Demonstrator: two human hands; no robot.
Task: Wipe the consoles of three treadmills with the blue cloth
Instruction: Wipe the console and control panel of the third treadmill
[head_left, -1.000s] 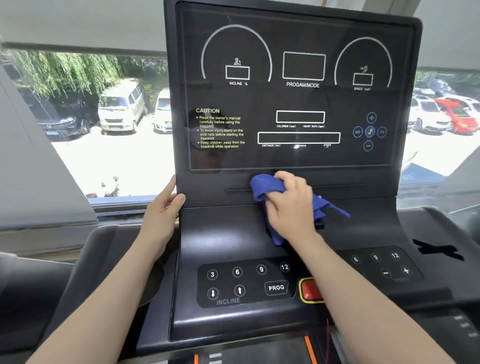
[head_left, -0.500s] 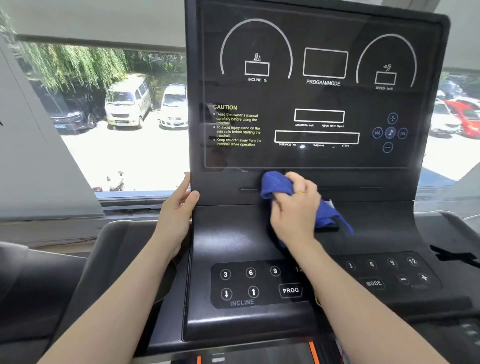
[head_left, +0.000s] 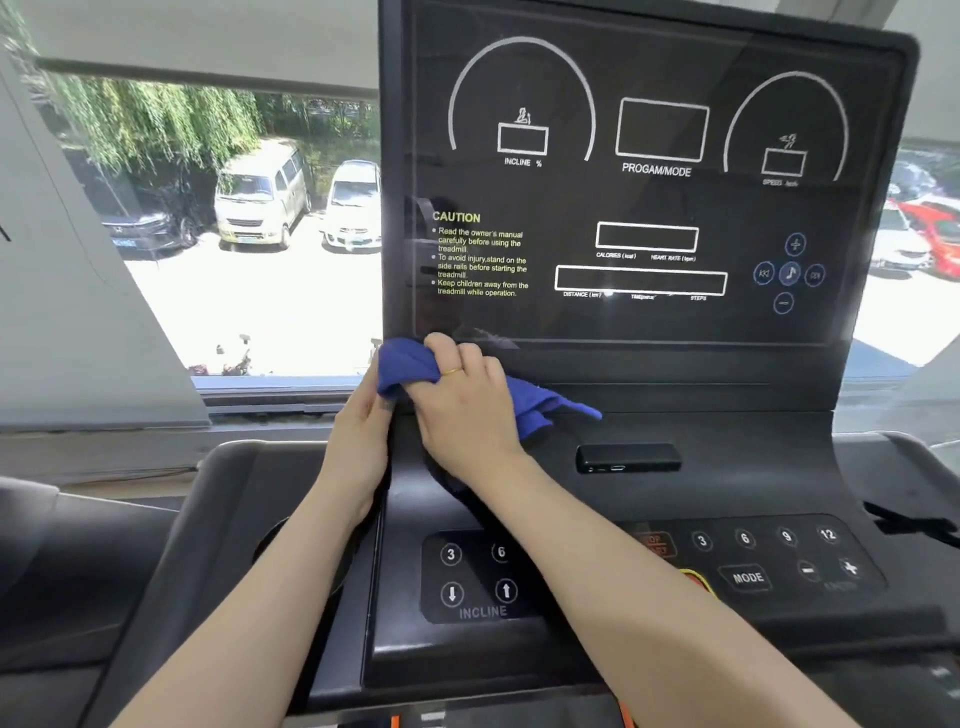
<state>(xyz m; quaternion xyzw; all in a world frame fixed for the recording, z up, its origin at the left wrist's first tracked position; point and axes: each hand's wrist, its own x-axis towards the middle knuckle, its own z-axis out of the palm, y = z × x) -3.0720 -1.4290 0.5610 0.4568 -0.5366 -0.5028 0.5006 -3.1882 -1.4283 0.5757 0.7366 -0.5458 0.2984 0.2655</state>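
Right hand (head_left: 467, 410) gripped crumpled blue cloth (head_left: 410, 364), fingers curled round it, pressing it at lower-left corner of black treadmill console (head_left: 649, 364). Left hand (head_left: 358, 436) lay flat against console's left edge, holding nothing.

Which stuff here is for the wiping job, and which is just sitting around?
For the job:
- cloth, gripped by the right hand
- console, being wiped along its lower left edge
- left hand, resting on the console's side

Just there:
- small black box on the console
- vans outside the window
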